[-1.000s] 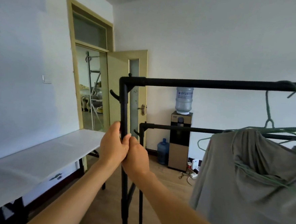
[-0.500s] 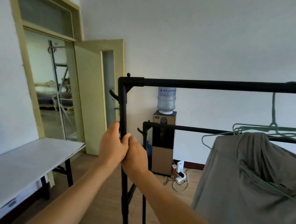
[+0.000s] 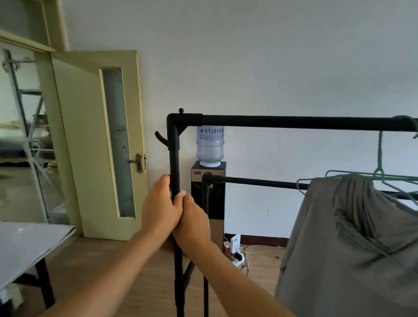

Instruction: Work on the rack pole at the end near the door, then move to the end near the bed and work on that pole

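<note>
Black clothes rack post (image 3: 175, 153) is gripped by both hands, left hand (image 3: 160, 208) just above right hand (image 3: 193, 223), fingers wrapped round it, grey garment (image 3: 359, 255) hanging right.

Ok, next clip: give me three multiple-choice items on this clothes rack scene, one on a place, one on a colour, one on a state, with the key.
1. Where do both hands grip the clothes rack?
A. its top rail
B. its upright end post
C. its lower rail

2. What colour is the garment on the hangers?
A. grey
B. red
C. white

3. How does the door stand?
A. shut
B. off its hinges
C. open

Key: B, the left hand and right hand wrap the upright end post of the clothes rack; A, the garment on the green hangers is grey; C, the door is swung wide from its frame.
</note>
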The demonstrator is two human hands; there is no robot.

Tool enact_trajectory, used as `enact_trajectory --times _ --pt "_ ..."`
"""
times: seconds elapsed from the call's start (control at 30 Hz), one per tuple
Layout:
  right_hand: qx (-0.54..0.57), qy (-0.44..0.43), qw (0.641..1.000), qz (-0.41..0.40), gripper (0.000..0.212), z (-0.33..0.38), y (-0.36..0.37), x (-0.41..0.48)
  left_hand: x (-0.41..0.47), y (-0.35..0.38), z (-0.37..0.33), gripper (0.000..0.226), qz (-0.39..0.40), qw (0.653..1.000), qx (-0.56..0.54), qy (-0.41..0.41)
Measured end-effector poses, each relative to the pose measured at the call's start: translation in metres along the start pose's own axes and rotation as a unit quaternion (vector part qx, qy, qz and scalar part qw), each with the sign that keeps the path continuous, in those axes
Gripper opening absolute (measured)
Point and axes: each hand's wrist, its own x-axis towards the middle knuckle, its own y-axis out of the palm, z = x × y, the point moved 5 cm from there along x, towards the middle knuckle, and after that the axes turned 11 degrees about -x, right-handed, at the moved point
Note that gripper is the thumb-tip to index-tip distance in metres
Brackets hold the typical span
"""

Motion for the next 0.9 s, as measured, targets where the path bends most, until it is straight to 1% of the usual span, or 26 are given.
enact_trajectory --times 0.23,0.43,0.53,0.63,0.73,0.8,0.87,0.9 --pt "0.007 0.016 1.0 0.002 0.018 -0.01 0.002 0.008 0.007 0.012 0.004 0.022 0.009 1.0 -0.012 0.0" --pt "0.003 0.008 0.998 0.056 0.023 -0.007 -0.002 0.003 0.003 0.009 -0.002 0.024 0.013 0.999 0.009 -0.031" --pt "0.008 0.019 0.998 0.066 0.022 -0.008 -0.011 0.002 0.002 0.007 -0.004 0.026 0.017 0.998 0.023 -0.058" --pt "0.03 0.03 0.998 0.056 0.018 -0.01 -0.023 0.0 0.0 0.008 -0.006 0.032 0.024 0.996 0.03 -0.085" --pt "0.051 0.019 0.998 0.03 0.014 -0.015 -0.039 -0.006 -0.004 0.008 -0.015 0.038 0.032 0.993 0.002 -0.112" --pt "0.057 0.0 0.998 0.022 0.014 -0.015 -0.047 -0.012 -0.01 0.001 -0.022 0.045 -0.003 0.993 -0.029 -0.112" --pt "0.052 -0.023 0.998 0.007 0.016 -0.017 -0.059 -0.021 -0.023 -0.008 -0.04 0.049 -0.075 0.993 -0.069 -0.06" --pt "0.047 -0.032 0.998 -0.001 0.017 -0.019 -0.068 -0.025 -0.03 -0.009 -0.052 0.043 -0.096 0.99 -0.095 -0.028"
